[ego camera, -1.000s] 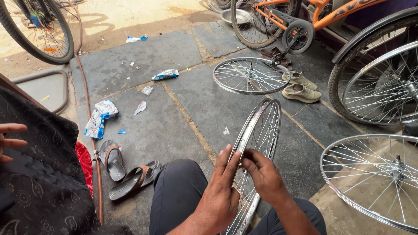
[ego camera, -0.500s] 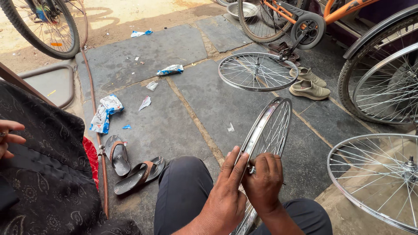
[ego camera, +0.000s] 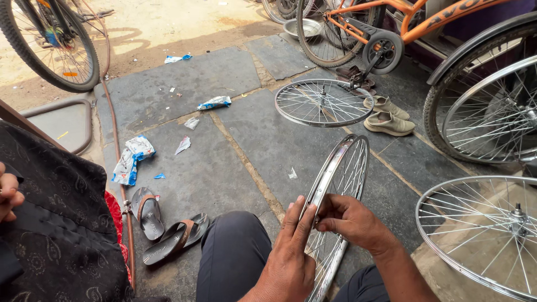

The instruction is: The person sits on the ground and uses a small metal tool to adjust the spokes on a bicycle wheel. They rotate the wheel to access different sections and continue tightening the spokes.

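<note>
Standing upright on its edge between the person's knees, the bare wheel rim (ego camera: 335, 190) is the thing both hands work on. Compared with a second ago, the hands have drawn closer together at the near top of the rim: the left hand (ego camera: 291, 257), which lay spread along the side, now presses its flat palm and straight fingers against the rim's left face, not closed around anything. The right hand (ego camera: 349, 221) has curled in from the other side, its fingertips pinched shut on the rim's edge, or on something small at a spoke end; which of the two is too fine to tell. That shift suggests the work has moved from steadying the rim to fine fingering at one spot on it.

Beyond the rim, a second spoked wheel (ego camera: 323, 102) lies flat on the stone floor (ego camera: 246, 140), with a pair of tan shoes (ego camera: 386, 117) just right of it. Left of the rim, near the person's knee, lie dark sandals (ego camera: 162, 223), and further left scraps of wrapper (ego camera: 130, 159). Right of the rim another spoked wheel (ego camera: 484, 235) lies flat. An orange bicycle (ego camera: 391, 28) stands well behind the rim.
</note>
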